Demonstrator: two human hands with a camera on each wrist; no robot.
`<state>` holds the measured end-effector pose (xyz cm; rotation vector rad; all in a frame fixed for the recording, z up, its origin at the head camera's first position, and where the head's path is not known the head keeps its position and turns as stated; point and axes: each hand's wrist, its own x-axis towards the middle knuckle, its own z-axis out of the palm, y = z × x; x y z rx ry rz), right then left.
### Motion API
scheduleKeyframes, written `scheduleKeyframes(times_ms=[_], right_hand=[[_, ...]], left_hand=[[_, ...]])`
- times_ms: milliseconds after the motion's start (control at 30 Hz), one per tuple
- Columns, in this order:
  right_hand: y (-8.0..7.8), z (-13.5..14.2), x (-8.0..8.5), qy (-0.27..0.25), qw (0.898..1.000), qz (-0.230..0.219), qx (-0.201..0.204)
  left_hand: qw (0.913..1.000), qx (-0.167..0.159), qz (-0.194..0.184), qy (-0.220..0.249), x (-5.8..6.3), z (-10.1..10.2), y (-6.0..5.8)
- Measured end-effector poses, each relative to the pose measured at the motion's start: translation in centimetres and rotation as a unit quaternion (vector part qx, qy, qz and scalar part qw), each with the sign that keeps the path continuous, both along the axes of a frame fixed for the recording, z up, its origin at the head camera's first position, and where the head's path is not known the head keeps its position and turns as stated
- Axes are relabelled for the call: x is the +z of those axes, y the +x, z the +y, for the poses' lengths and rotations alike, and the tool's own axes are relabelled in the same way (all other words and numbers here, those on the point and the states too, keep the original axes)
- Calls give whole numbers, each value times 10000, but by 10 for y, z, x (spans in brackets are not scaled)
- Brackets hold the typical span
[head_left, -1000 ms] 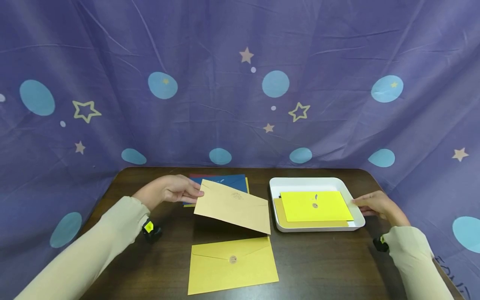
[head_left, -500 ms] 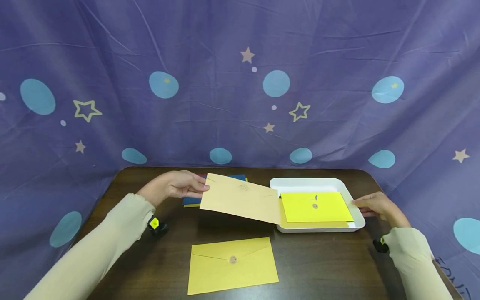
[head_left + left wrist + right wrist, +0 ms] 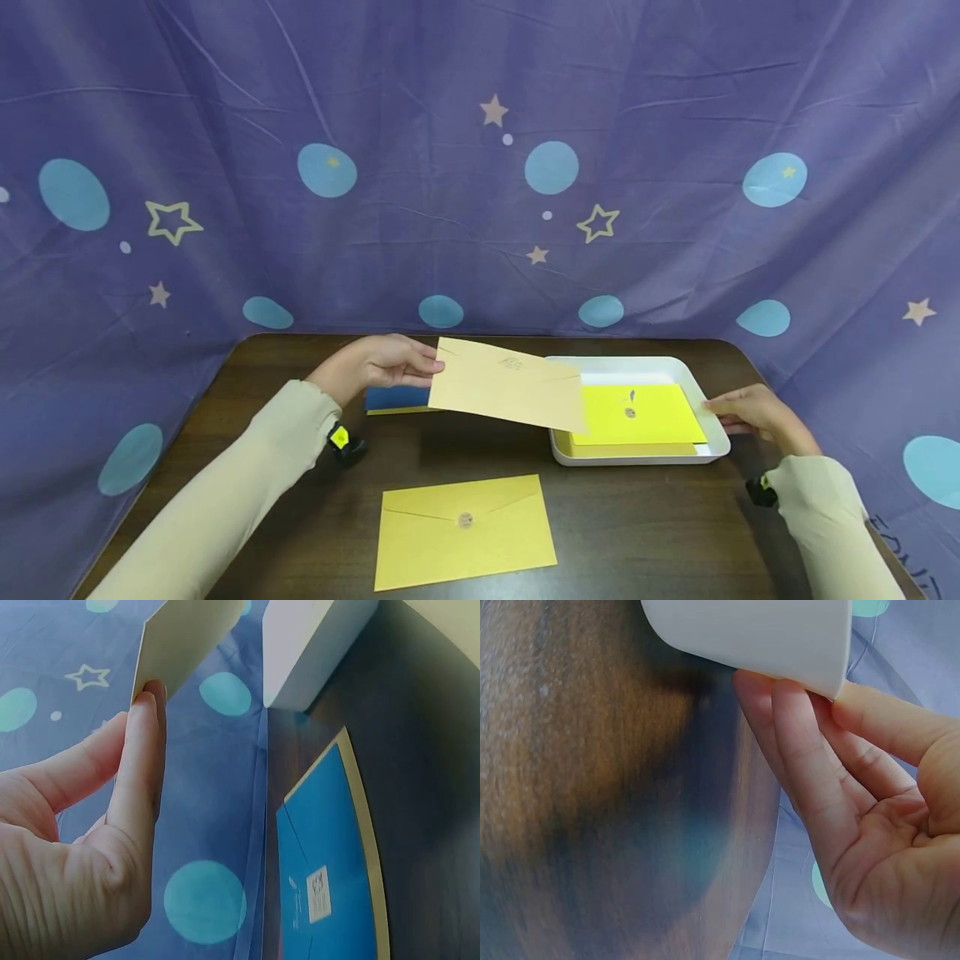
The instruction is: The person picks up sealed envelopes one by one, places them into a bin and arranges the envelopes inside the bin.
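Pinched by its left edge, a tan envelope (image 3: pixel 506 383) hangs from my left hand (image 3: pixel 390 362); its right end overlaps the white tray (image 3: pixel 622 367) in the head view. The left wrist view shows the thumb and fingers meeting at the envelope's (image 3: pixel 187 645) edge. My right hand (image 3: pixel 753 408) grips the tray's right side, thumb at the rim and fingers against the wall, as the right wrist view shows with the tray (image 3: pixel 757 637). Inside the tray lies a bright yellow envelope (image 3: pixel 645 417) with a round sticker, on top of a darker golden envelope (image 3: pixel 630 450).
A golden envelope (image 3: pixel 465 542) with a round seal lies at the front of the brown table (image 3: pixel 637 533). Behind my left hand is a stack topped by a blue envelope (image 3: pixel 397 398), partly hidden. A purple curtain (image 3: pixel 420 167) hangs behind the table.
My left hand has carried the tan envelope right and slightly back, from over the table until it overlaps the tray's left part. My right hand has stayed at the tray's side.
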<state>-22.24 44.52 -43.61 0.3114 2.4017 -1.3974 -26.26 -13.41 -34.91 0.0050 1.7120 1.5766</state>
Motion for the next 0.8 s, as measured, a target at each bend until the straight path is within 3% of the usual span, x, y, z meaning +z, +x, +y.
scheduleKeyframes(times_ms=[367,800], right_hand=[[0,1,-1,50,10000,53,30],[-6,2,-1,16,10000,13,-60]], left_hand=[[9993,200,-99,287,0,42,-5],[9987,471,-90,155,-10,86,-7]])
